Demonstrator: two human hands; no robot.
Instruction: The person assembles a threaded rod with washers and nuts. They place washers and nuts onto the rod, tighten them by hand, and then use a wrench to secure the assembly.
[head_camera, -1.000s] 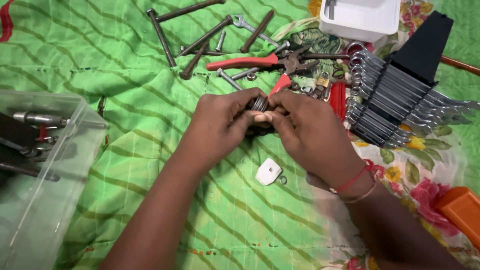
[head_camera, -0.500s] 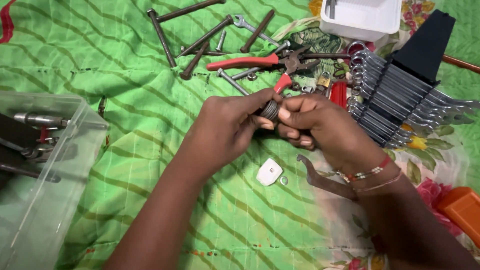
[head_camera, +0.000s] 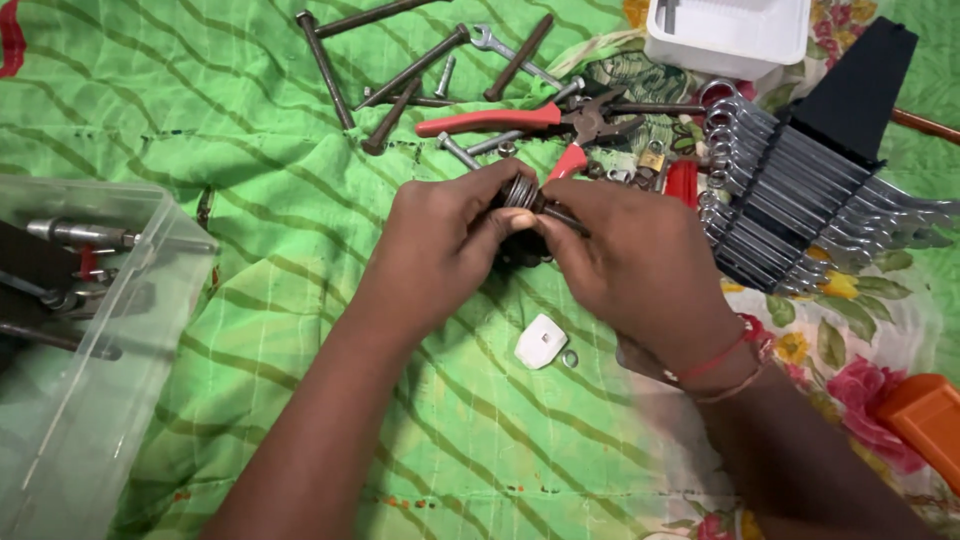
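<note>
- While both hands meet over the green striped cloth (head_camera: 300, 200), the left hand (head_camera: 440, 240) pinches a small stack of metal washers (head_camera: 519, 191) between thumb and fingertips, fingers curled tight around it
- Against that same stack, the right hand (head_camera: 640, 265) is closed on a dark metal rod (head_camera: 562, 215) that runs slantwise out of the washers; how far the rod goes through them is hidden by the fingers
- Just beyond the washers lie red-handled pliers (head_camera: 500, 121), one handle pointing away to the left, the other angled down toward the stack
- Farther beyond the washers, a scatter of long rusty bolts (head_camera: 400, 80) lies on the cloth, with a small open-end spanner (head_camera: 500, 47) among them
- To the right of the washers sits a black rack of shiny combination wrenches (head_camera: 800, 200), laid side by side
- Beyond and right of the washers stands a white plastic tub (head_camera: 730, 35), cut off by the top edge
- Nearer the person than the washers, a small white plastic piece (head_camera: 540, 342) lies beside a tiny metal ring (head_camera: 569, 358)
- Well to the left of the washers is a clear plastic box (head_camera: 90, 380) holding dark tools
- Well to the right and nearer, an orange object (head_camera: 925, 420) shows at the edge
</note>
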